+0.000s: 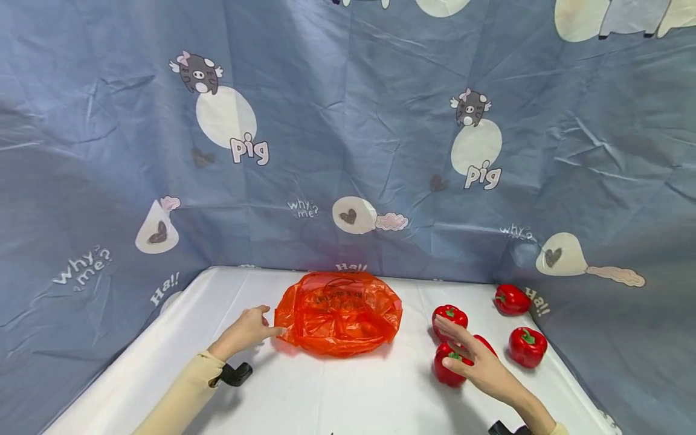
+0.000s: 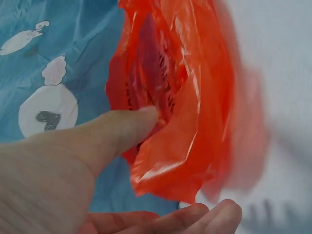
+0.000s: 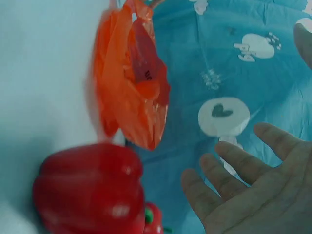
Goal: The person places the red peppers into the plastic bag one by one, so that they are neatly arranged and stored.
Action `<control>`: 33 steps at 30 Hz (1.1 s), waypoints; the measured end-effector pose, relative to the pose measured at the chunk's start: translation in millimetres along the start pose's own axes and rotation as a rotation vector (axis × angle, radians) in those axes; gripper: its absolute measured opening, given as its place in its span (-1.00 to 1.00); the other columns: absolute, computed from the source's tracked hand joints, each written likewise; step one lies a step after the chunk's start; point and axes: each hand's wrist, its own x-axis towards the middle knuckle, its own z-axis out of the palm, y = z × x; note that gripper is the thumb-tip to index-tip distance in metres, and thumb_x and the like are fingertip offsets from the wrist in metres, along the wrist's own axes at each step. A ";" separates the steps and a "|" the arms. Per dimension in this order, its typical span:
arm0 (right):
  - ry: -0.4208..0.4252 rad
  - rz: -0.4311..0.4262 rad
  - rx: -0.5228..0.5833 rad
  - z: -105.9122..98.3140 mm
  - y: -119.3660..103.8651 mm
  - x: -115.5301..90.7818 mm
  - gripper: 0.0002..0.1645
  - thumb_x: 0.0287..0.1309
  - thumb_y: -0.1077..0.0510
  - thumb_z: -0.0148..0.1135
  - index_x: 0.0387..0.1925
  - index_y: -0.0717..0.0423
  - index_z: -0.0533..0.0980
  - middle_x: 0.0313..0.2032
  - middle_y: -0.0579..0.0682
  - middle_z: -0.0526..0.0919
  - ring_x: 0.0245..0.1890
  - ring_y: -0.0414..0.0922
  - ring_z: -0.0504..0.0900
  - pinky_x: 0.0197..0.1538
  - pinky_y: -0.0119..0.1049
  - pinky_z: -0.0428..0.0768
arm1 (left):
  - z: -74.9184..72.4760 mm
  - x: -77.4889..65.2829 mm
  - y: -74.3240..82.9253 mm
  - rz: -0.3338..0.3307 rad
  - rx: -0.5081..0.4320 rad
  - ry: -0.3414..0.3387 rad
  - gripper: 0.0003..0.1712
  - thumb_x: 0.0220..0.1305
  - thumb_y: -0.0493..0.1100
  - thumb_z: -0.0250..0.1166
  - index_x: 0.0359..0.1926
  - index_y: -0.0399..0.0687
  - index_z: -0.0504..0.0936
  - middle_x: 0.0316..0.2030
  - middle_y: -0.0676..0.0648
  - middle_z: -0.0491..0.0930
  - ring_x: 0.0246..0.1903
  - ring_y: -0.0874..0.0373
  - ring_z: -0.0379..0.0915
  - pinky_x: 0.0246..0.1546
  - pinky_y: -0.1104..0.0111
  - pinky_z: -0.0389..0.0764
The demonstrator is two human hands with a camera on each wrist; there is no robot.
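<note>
An orange-red plastic bag (image 1: 339, 347) with dark printing sits on the white table, its mouth held apart. My left hand (image 1: 246, 331) is at the bag's left edge. In the left wrist view its thumb (image 2: 129, 126) reaches to the bag's opening, while the other fingers (image 2: 195, 219) lie below, apart from the thumb. My right hand (image 1: 486, 370) hovers over red bell peppers, fingers spread and holding nothing. Beneath and beside it are one pepper (image 1: 447, 370), another behind it (image 1: 451, 314) and a third (image 1: 485, 343) partly hidden by the hand.
Two further bell peppers lie at the right, one near the table's edge (image 1: 527, 348) and one at the back corner (image 1: 512, 300). A blue printed curtain (image 1: 380, 151) hangs behind and at both sides of the white table (image 1: 321, 393).
</note>
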 end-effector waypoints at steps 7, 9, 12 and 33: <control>0.055 0.089 -0.034 -8.7 13.6 -12.3 -0.13 0.13 -0.07 0.32 0.41 -0.33 0.13 0.40 0.01 0.25 0.41 0.14 0.19 0.33 0.28 0.30 | 17.9 9.6 -2.0 -0.025 -0.140 -0.014 -0.04 -0.09 -0.13 0.52 0.22 -0.50 0.22 -0.27 -0.24 0.60 -0.44 0.07 0.53 -0.50 0.31 0.60; 0.059 0.116 -0.035 -10.2 16.4 -14.5 -0.11 0.11 -0.09 0.34 0.41 -0.33 0.13 0.40 0.05 0.24 0.41 0.17 0.18 0.33 0.29 0.29 | 20.5 12.0 -1.6 -0.030 -0.174 -0.001 -0.08 -0.08 -0.20 0.50 0.21 -0.50 0.19 -0.25 -0.29 0.60 -0.46 0.03 0.55 -0.52 0.28 0.62; 0.059 0.162 -0.030 -12.5 19.8 -16.9 -0.08 0.08 -0.11 0.35 0.41 -0.33 0.12 0.41 0.08 0.22 0.42 0.17 0.17 0.31 0.29 0.32 | 22.2 15.5 -0.8 -0.035 -0.179 0.040 -0.14 -0.06 -0.26 0.47 0.18 -0.51 0.21 -0.27 -0.32 0.60 -0.50 0.02 0.55 -0.55 0.28 0.61; 0.076 0.260 0.035 -6.9 40.8 -20.4 0.01 -0.02 -0.07 0.44 0.42 -0.19 0.13 0.42 0.12 0.21 0.43 0.17 0.18 0.37 0.08 0.35 | 31.5 18.6 -4.8 -0.110 -0.173 0.011 -0.77 0.01 -0.41 0.36 -0.26 -0.41 0.56 -0.61 -0.15 0.60 -0.65 0.13 0.54 -0.67 0.42 0.51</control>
